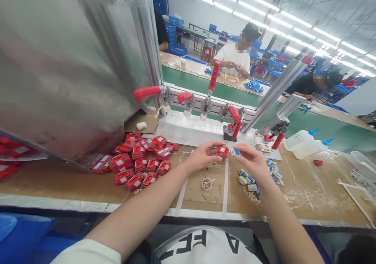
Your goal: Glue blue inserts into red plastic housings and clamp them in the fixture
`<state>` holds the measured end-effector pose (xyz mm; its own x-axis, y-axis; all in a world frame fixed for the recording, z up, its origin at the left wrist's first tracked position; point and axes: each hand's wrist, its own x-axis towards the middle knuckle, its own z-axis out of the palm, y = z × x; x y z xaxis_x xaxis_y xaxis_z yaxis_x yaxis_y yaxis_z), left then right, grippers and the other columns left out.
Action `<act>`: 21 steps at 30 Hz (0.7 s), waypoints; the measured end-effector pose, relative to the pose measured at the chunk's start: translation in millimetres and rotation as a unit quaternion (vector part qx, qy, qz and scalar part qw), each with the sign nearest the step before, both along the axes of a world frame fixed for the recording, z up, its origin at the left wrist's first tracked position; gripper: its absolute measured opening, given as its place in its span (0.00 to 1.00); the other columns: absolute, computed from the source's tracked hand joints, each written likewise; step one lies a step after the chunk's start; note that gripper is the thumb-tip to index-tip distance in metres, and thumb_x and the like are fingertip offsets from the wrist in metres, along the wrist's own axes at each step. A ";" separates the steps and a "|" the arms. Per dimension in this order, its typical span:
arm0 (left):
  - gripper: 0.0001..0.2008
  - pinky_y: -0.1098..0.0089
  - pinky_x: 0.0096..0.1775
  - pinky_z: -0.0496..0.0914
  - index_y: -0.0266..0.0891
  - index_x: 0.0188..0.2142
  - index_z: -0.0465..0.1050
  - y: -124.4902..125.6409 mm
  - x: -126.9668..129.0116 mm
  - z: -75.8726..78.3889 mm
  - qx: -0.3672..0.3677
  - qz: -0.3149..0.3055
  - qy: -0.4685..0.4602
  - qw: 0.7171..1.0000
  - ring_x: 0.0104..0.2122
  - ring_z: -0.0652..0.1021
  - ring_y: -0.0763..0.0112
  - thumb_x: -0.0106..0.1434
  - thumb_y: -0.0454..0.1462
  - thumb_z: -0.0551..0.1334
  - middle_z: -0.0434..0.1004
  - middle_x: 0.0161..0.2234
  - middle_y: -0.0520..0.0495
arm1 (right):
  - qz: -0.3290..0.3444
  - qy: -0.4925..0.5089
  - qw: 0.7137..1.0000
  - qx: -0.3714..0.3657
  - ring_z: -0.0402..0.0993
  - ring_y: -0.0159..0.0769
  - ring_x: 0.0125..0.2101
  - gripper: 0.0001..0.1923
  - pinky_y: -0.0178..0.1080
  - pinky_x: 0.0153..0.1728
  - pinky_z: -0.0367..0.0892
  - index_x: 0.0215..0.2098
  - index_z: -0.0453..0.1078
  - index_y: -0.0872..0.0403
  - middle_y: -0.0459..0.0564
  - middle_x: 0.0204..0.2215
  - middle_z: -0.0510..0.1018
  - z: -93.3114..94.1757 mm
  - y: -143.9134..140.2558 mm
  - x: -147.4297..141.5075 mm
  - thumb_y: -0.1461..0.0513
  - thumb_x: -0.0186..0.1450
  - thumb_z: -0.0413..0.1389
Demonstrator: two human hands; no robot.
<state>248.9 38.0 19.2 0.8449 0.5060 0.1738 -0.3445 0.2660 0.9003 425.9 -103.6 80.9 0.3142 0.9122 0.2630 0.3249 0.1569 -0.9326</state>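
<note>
Red piece [222, 151], blue piece [236, 152], two hands [202, 156]

Fingers cover most of the red part [222, 151]; the tiny blue piece [236, 151] is barely readable; right tray [363, 163] runs off-frame.

1 head-worn view looks forward and down from close above the workbench [88, 185], both forearms reaching in from the bottom edge (the chest shows at the lower border), while the upper half faces across the green conveyor [308, 123] toward distant workstations
</note>
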 end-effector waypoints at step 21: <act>0.17 0.59 0.51 0.76 0.42 0.51 0.72 -18.3 -16.0 16.9 0.497 0.356 0.044 0.790 0.50 0.79 0.61 0.64 0.37 0.70 0.77 0.47 0.44 | -0.173 0.110 0.975 0.091 0.80 0.45 0.45 0.19 0.49 0.52 0.74 0.45 0.81 0.54 0.54 0.44 0.83 -38.2 31.1 -65.8 0.51 0.61 0.67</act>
<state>232.9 19.7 36.1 0.4382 0.5084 0.7413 -0.0131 -0.8210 0.5708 360.2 -72.5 42.8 0.6619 0.6860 0.3021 0.1837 0.2422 -0.9527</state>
